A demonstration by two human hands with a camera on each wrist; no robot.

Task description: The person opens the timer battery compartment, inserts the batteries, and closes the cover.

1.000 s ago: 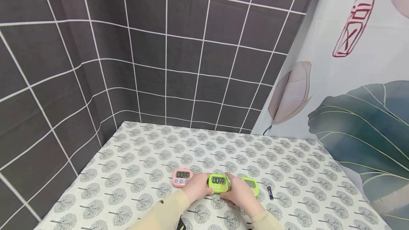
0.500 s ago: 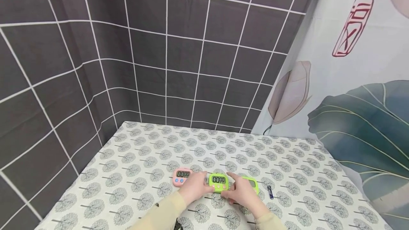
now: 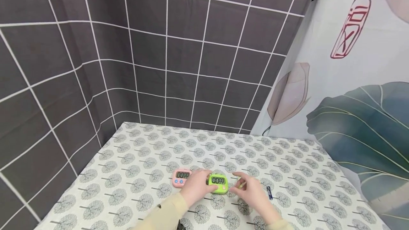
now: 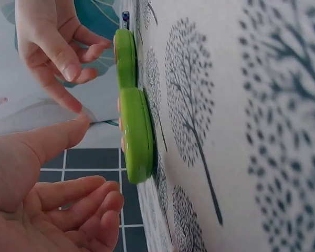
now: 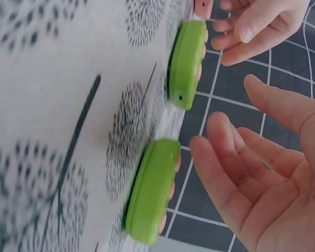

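Note:
A green digital timer (image 3: 218,184) lies on the patterned cloth, its display reading zeros. My left hand (image 3: 197,186) hovers at its left side, thumb and fingers extended and apart from it in the left wrist view. To the right, my right hand (image 3: 253,191) is held above a second green timer (image 5: 155,191), with bent fingers that hold nothing. That hand mostly hides the second timer in the head view. A pink timer (image 3: 181,178) with blue buttons lies left of the first, partly covered by my left hand.
A small dark blue object (image 3: 269,192), too small to identify, lies right of the right hand. The tree-patterned cloth (image 3: 153,144) covers the table. A dark gridded curtain (image 3: 191,52) hangs behind, and a leaf-printed white one (image 3: 319,81) at the right.
My right hand has moved right, away from the first green timer and over the second one. The left hand has let go of the first timer and stays close beside it.

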